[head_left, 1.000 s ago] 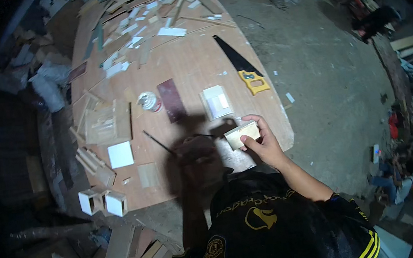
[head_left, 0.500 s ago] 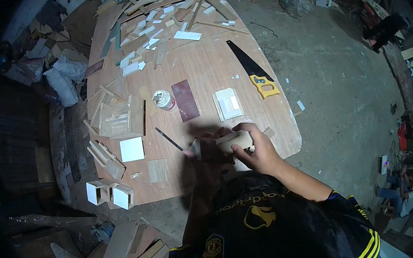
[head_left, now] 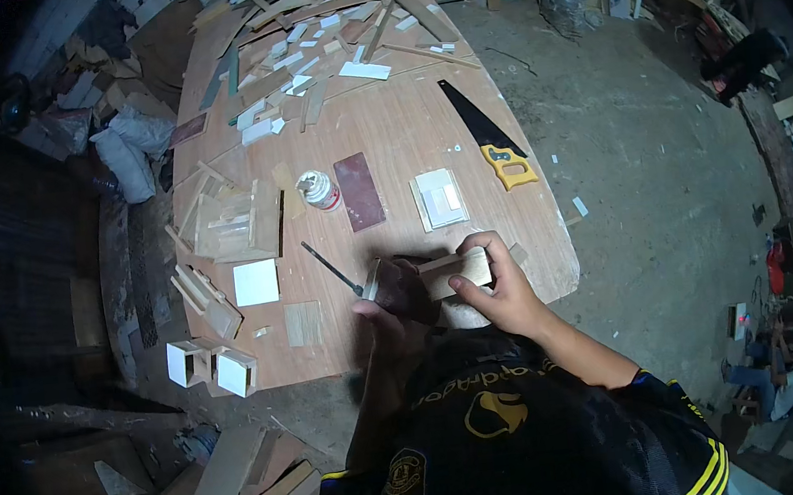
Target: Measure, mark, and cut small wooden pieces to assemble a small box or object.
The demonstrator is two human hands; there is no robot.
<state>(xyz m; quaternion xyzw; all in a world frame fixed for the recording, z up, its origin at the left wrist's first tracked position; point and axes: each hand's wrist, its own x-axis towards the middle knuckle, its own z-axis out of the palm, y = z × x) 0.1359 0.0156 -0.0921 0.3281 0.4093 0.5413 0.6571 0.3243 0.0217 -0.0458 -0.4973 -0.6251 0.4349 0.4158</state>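
My right hand (head_left: 506, 296) is closed round a pale wooden block (head_left: 464, 271), thumb on its near face and fingers over the far side. My left hand (head_left: 383, 327), mostly in shadow, grips a dark, shaded wooden piece (head_left: 399, 290) with a light edge, pressed up to the block's left end. Whether the two are joined I cannot tell. A thin dark strip (head_left: 330, 267), like a file or blade, runs out toward the upper left from beside my left thumb; whether it is held or lies on the table is unclear.
On the wooden table (head_left: 387, 153) are a handsaw (head_left: 491, 138) with a yellow handle, a white glue bottle (head_left: 317, 190), a reddish-brown sheet (head_left: 359, 192), stacked white-topped pieces (head_left: 439, 199) and a small wooden house-like model (head_left: 239, 222). Several wood offcuts (head_left: 303, 66) cover the far end.
The block has tilted slightly in my right hand, showing more of its end. My left hand has shifted a little, and the dark piece's light edge shows more clearly.
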